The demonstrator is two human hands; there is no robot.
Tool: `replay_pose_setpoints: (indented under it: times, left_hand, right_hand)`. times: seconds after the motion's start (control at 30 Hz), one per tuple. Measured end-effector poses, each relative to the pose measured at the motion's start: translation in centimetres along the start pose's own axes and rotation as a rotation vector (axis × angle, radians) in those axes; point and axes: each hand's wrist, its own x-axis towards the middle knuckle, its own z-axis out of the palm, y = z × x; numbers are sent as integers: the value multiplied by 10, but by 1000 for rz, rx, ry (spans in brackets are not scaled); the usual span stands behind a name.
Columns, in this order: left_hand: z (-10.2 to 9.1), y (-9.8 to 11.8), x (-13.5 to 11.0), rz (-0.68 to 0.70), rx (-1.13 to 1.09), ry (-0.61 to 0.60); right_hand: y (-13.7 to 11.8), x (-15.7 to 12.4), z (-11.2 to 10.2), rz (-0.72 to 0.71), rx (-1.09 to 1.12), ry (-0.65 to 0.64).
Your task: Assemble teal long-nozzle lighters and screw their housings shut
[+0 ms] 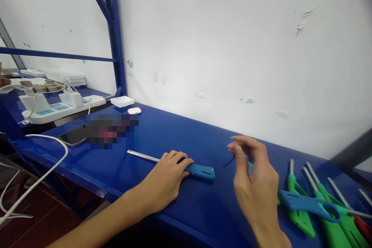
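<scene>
My left hand (pixel 171 178) is closed over the handle of a blue long-nosed lighter (pixel 202 172), which lies on the blue tabletop (pixel 200 213). The lighter's metal tube points left, and its slotted handle end sticks out to the right of my fingers. Above the table, my right hand (pixel 255 182) has its thumb and fingers pinched on a thin dark-shafted tool (pixel 229 162). The shaft points down and left, with a bit of red near the fingertips; my fingers hide the rest, so its kind is unclear.
At right lie several green lighters (pixel 300 217), with a blue lighter (pixel 309 205) across them. A phone (pixel 74 135), a blurred patch, a white earbud case (pixel 134 111) and a white box (pixel 122 101) lie left. Beyond are a power strip (pixel 64 110), a white cable (pixel 43 176) and a blue post (pixel 114 35).
</scene>
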Motion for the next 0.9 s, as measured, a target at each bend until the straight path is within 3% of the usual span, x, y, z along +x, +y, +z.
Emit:
replay_pose_setpoints:
  times: [0.17, 0.4, 0.63, 0.9]
  left_hand:
    - [4, -3, -1, 14, 2, 22]
    - [9, -7, -2, 40, 0, 46]
    - [9, -6, -2, 59, -8, 43]
    - [9, -7, -2, 54, -4, 56]
  right_hand:
    - [3, 2, 0, 23, -107, -160]
    - [24, -14, 17, 25, -417, -479]
    - [23, -20, 19, -25, -572, -599]
    - [22, -12, 17, -79, -599, -695]
